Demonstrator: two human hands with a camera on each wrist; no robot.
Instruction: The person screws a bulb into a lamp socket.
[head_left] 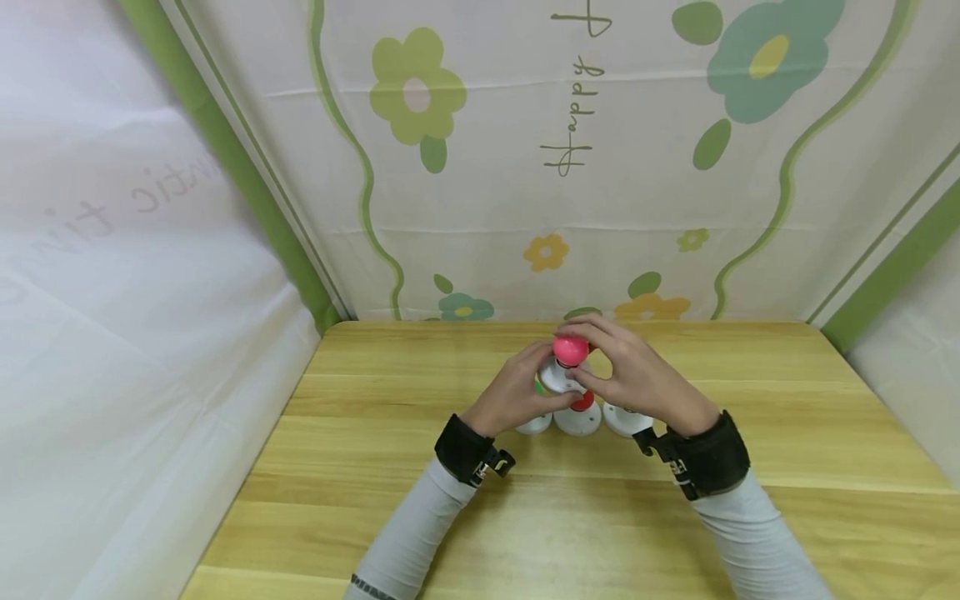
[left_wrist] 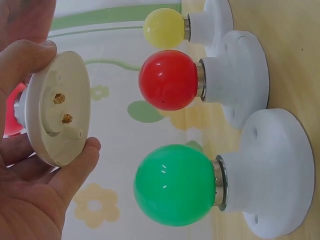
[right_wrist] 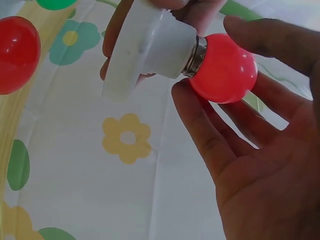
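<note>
My left hand (head_left: 513,390) grips the rim of a round white lamp holder (left_wrist: 70,95), raised over the table and tilted. Two brass screws (left_wrist: 59,98) show on its underside in the left wrist view. A pinkish-red light bulb (right_wrist: 225,70) sits in that holder, its metal collar visible at the socket mouth. The fingers of my right hand (head_left: 637,371) curl around this bulb, thumb on one side and fingertips on the other. Just below stand a green bulb (left_wrist: 172,185), a red bulb (left_wrist: 167,80) and a yellow bulb (left_wrist: 164,27), each upright in a white holder.
The three standing holders form a row on the wooden table (head_left: 375,467), near its back edge. Behind it hangs a white curtain (head_left: 495,192) with printed flowers; another white cloth (head_left: 150,333) borders the left side. Black camera straps (head_left: 708,454) circle both wrists.
</note>
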